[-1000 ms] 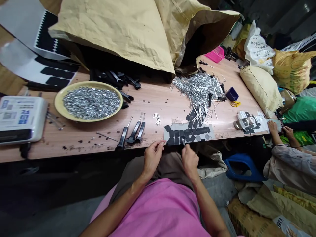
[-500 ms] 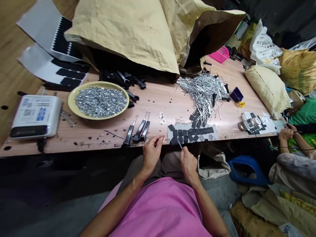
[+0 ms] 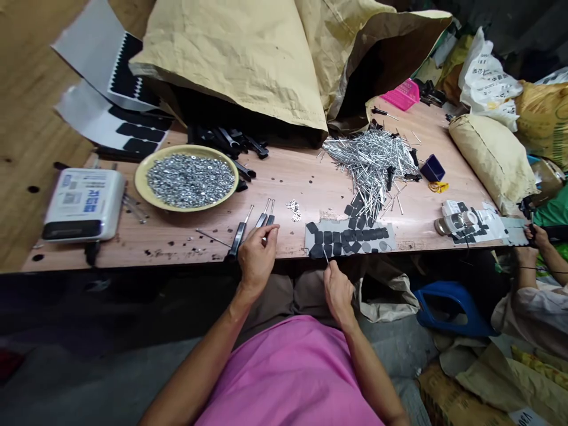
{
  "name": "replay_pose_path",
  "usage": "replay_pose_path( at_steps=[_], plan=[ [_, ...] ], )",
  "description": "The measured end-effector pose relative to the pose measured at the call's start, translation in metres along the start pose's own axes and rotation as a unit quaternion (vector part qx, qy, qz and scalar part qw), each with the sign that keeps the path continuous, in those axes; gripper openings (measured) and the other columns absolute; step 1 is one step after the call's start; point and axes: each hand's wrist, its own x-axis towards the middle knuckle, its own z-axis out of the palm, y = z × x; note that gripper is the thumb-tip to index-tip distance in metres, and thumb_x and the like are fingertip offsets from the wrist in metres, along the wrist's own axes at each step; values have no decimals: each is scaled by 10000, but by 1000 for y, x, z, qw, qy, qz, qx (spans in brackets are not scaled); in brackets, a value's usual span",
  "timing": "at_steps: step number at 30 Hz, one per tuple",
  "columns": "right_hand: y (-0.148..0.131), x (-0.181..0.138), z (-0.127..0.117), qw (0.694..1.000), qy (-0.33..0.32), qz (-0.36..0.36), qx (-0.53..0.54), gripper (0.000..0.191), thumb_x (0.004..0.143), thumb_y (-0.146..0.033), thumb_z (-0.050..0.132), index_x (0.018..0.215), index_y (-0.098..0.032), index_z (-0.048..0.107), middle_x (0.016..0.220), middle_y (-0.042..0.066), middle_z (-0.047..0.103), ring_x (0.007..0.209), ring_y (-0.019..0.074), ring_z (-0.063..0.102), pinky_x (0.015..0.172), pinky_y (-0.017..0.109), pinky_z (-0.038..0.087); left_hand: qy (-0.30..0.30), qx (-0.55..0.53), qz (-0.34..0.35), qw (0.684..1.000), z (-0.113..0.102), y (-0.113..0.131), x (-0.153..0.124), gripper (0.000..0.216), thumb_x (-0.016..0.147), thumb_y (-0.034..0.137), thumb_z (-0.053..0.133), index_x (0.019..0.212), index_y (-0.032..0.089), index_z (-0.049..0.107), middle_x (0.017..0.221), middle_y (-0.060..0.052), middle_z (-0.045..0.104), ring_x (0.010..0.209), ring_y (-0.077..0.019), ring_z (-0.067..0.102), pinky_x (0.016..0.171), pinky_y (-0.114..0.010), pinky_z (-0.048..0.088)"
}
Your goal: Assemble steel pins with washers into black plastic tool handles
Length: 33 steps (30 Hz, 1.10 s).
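My left hand [image 3: 258, 255] is at the table's front edge, over the lower ends of several black plastic clips with metal pins [image 3: 266, 216]. Its fingers are curled together, and whatever they may hold is hidden. In my right hand [image 3: 339, 290] is a thin metal rod [image 3: 326, 256], its tip pointing at the near edge of a grey sheet with black pads [image 3: 350, 239]. One more black clip with a pin [image 3: 239, 235] lies left of the left hand. Small washers [image 3: 293, 210] lie loose behind the hands.
A yellow bowl of metal washers [image 3: 141, 183] and a white box [image 3: 84, 195] stand left. Behind the sheet is a heap of metal pins [image 3: 373, 163]. Large paper sacks [image 3: 239, 59] line the back. At far right another person's hand [image 3: 539, 236] works by the edge.
My left hand has moved left, away from the sheet's side to the black clips. My right hand stays by the sheet with the rod. The view has shifted slightly.
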Motion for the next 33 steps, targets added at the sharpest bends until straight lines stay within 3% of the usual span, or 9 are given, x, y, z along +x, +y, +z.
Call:
replay_pose_path(
  at_steps=[4,11,15,17,20,24,27,30,33],
  plan=[
    [31,-3,1,997,-8,-11,70,332,944,-321,279,940,-265,606,736,4,654,638,149,585,549,213,316,20,114,5,993,-8,-9,16,240,849,285,479,902,192,694,906,-80,687,802,-212,617,674,-288,418],
    [159,31,6,983,28,180,18,429,915,-346,275,1026,-191,660,845,139,705,698,238,655,589,302,427,-49,280,1,959,-12,-3,22,212,871,303,514,881,169,678,917,-114,648,910,-264,595,662,-305,414],
    [175,41,4,986,44,161,1,458,889,-376,341,1129,-127,641,1084,204,670,973,315,653,753,397,483,-91,322,-12,942,-5,6,18,235,845,309,553,980,146,656,1018,-141,618,967,-287,587,636,-305,428],
    [164,40,-4,985,96,138,50,486,884,-382,336,1136,-94,635,1162,229,634,1040,325,628,839,422,471,-99,324,-17,941,-4,7,19,213,835,286,549,942,142,663,1025,-148,614,971,-293,588,645,-312,440],
    [121,31,-17,953,130,47,269,539,870,-494,341,1099,-115,649,1111,200,664,949,275,664,877,380,479,-90,281,-32,955,-6,7,25,174,812,265,546,847,156,676,983,-138,632,939,-278,604,675,-316,454],
    [30,16,-16,838,10,-76,540,645,797,-636,424,1156,-133,609,1071,153,680,927,224,664,820,338,519,-118,71,-77,988,-11,16,21,143,744,291,581,715,174,657,795,-67,665,742,-198,622,665,-284,460],
    [-25,12,-5,769,-98,-90,625,637,824,-649,360,1234,-200,547,1088,109,674,928,189,662,752,304,532,-218,-152,-114,957,-8,26,2,206,701,370,593,681,173,651,663,-24,652,602,-154,581,565,-251,444],
    [-43,10,6,736,-105,-98,661,541,836,-604,377,1152,-208,568,1033,84,684,925,178,652,756,287,524,-269,-243,-143,921,1,31,-22,275,665,434,615,690,163,658,621,-12,632,507,-123,519,474,-229,395],
    [-32,5,10,733,-61,-90,672,447,806,-527,483,1088,-191,568,930,65,694,874,173,642,765,283,512,-272,-248,-160,916,13,31,-44,295,649,449,633,682,159,667,555,0,599,456,-111,485,436,-219,361]
  ],
)
